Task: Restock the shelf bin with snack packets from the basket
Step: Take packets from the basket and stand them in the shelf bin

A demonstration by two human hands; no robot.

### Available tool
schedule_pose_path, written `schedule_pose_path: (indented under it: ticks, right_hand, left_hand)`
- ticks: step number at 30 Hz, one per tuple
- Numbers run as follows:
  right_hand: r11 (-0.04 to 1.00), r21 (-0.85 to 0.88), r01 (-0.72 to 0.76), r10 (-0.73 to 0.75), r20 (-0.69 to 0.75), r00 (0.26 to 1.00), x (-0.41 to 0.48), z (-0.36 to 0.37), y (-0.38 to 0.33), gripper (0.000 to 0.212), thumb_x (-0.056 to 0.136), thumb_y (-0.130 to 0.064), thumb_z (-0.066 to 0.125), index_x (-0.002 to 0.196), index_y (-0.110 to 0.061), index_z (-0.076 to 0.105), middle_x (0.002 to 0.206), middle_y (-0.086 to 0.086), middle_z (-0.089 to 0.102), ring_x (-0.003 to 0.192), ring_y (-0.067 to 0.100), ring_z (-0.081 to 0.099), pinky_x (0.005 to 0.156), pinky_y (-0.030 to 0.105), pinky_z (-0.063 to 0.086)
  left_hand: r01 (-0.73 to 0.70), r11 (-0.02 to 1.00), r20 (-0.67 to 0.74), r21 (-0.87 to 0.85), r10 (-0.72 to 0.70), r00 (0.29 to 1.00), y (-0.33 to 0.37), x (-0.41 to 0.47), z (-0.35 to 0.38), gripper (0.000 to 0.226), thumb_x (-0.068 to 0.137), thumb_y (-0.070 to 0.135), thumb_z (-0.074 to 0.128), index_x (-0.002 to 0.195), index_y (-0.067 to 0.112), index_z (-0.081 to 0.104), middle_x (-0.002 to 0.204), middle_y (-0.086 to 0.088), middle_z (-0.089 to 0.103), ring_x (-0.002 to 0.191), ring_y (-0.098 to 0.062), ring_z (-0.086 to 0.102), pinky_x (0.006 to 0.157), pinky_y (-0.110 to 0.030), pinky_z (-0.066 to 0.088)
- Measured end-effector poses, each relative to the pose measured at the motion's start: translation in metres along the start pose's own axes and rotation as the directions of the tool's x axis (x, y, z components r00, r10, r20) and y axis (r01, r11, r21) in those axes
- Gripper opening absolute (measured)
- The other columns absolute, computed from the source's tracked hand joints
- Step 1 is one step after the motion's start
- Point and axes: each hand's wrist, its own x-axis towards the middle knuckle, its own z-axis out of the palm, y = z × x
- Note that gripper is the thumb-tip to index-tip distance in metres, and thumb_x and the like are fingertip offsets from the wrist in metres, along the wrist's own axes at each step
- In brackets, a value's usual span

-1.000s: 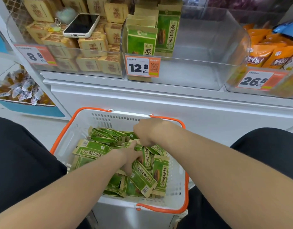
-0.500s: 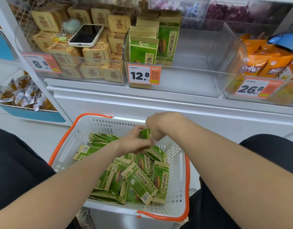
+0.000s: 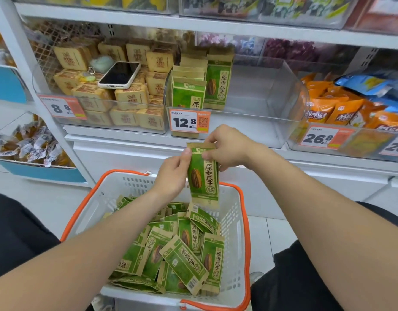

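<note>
A green and tan snack packet (image 3: pixel 203 176) hangs upright above the white basket (image 3: pixel 235 223) with orange handles. My left hand (image 3: pixel 174 173) pinches its upper left edge and my right hand (image 3: pixel 229 149) pinches its top right corner. Several more green packets (image 3: pixel 184 254) lie piled in the basket. The clear shelf bin (image 3: pixel 272 102) with the 12.8 price tag (image 3: pixel 189 121) stands just above my hands. It holds several upright green packets (image 3: pixel 202 86) at its left side.
A bin of tan boxed snacks (image 3: pixel 117 99) with a phone (image 3: pixel 119 75) lying on top stands left of the target bin. Orange and blue snack bags (image 3: pixel 350 104) fill the bin on the right. Wrapped sweets (image 3: pixel 29 144) sit in a low blue bin at the far left.
Both hands have risen out of the basket with one green packet, which now hangs upright between them just below the shelf bin. The view has tilted upward.
</note>
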Motion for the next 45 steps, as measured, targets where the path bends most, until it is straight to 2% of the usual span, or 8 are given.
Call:
schedule_pose_path:
  ticks: [8,12,20,24,26,29,33,45]
  right_hand:
    - [0.783,0.62,0.043,0.067,-0.152,0.986,-0.02,-0.028,-0.022,0.008,0.096,-0.012,0.072,0.104,-0.011,0.07,0.09,0.016,0.078,0.077,0.027,0.078,0.059,0.036,0.064]
    - [0.783,0.621,-0.036,0.035,0.014,0.999,-0.025,-0.042,-0.027,0.019,0.095,-0.014,0.075,0.112,-0.014,0.068,0.096,0.005,0.078,0.074,0.015,0.078,0.06,0.033,0.063]
    - [0.788,0.612,0.064,0.271,-0.439,0.856,0.014,-0.073,-0.015,0.036,0.105,-0.037,0.052,0.114,-0.005,0.067,0.103,0.008,0.07,0.091,0.029,0.069,0.087,0.053,0.06]
    - [0.682,0.731,0.009,0.419,-0.401,0.815,0.04,-0.086,-0.005,0.043,0.107,-0.037,0.048,0.135,-0.005,0.051,0.117,0.009,0.058,0.104,0.028,0.059,0.083,0.034,0.051]
    - [0.548,0.835,0.048,0.469,-0.354,0.809,0.051,-0.091,-0.006,0.045,0.102,-0.025,0.051,0.142,-0.008,0.042,0.127,0.011,0.058,0.114,0.032,0.06,0.101,0.047,0.05]
    - [0.441,0.891,0.108,0.499,-0.344,0.796,0.071,-0.093,-0.004,0.042,0.095,-0.017,0.05,0.135,-0.011,0.042,0.123,0.015,0.063,0.111,0.037,0.067,0.096,0.061,0.054]
    - [0.503,0.85,0.159,0.47,-0.423,0.775,0.089,-0.091,-0.001,0.032,0.1,-0.008,0.051,0.131,-0.012,0.049,0.116,0.009,0.066,0.105,0.027,0.067,0.086,0.041,0.06]
    - [0.856,0.494,-0.152,0.413,-0.475,0.777,0.135,-0.073,0.009,0.024,0.094,-0.011,0.059,0.115,-0.022,0.057,0.112,0.008,0.069,0.108,0.031,0.064,0.094,0.046,0.057]
  left_hand:
    - [-0.202,0.979,-0.311,0.008,0.194,0.93,0.055,0.012,-0.001,0.057,0.111,0.054,0.036,0.083,0.015,0.067,0.072,0.0,0.069,0.068,-0.016,0.064,0.06,-0.037,0.046]
    - [-0.252,0.966,-0.44,0.052,0.249,0.863,0.084,0.019,0.001,0.054,0.112,0.047,0.036,0.082,0.012,0.065,0.076,0.002,0.067,0.073,-0.017,0.061,0.065,-0.037,0.045]
    - [-0.356,0.895,-0.397,0.27,0.44,0.805,0.12,0.045,-0.011,0.008,0.102,0.021,0.053,0.108,0.019,0.058,0.104,0.005,0.059,0.098,-0.016,0.055,0.088,-0.039,0.048]
    - [-0.314,0.738,-0.335,0.597,0.585,0.739,0.121,0.062,-0.012,0.035,0.084,0.025,0.066,0.116,0.019,0.055,0.123,-0.005,0.046,0.113,-0.029,0.043,0.09,-0.036,0.032]
    - [-0.258,0.659,-0.283,0.706,0.597,0.75,0.121,0.07,-0.013,0.055,0.08,0.036,0.072,0.129,0.023,0.05,0.137,-0.009,0.04,0.124,-0.034,0.04,0.095,-0.043,0.034]
    - [-0.215,0.551,-0.189,0.806,0.585,0.788,0.12,0.085,-0.019,0.08,0.077,0.057,0.07,0.145,0.025,0.043,0.158,-0.013,0.032,0.145,-0.037,0.03,0.111,-0.056,0.031]
    - [-0.225,0.448,-0.097,0.865,0.589,0.802,0.117,0.105,-0.027,0.087,0.079,0.074,0.058,0.148,0.023,0.045,0.159,-0.006,0.043,0.153,-0.03,0.03,0.117,-0.057,0.026]
    - [-0.19,0.378,-0.143,0.906,0.696,0.704,0.11,0.12,-0.022,0.069,0.081,0.065,0.058,0.132,0.018,0.059,0.117,-0.005,0.059,0.114,-0.031,0.052,0.095,-0.048,0.04]
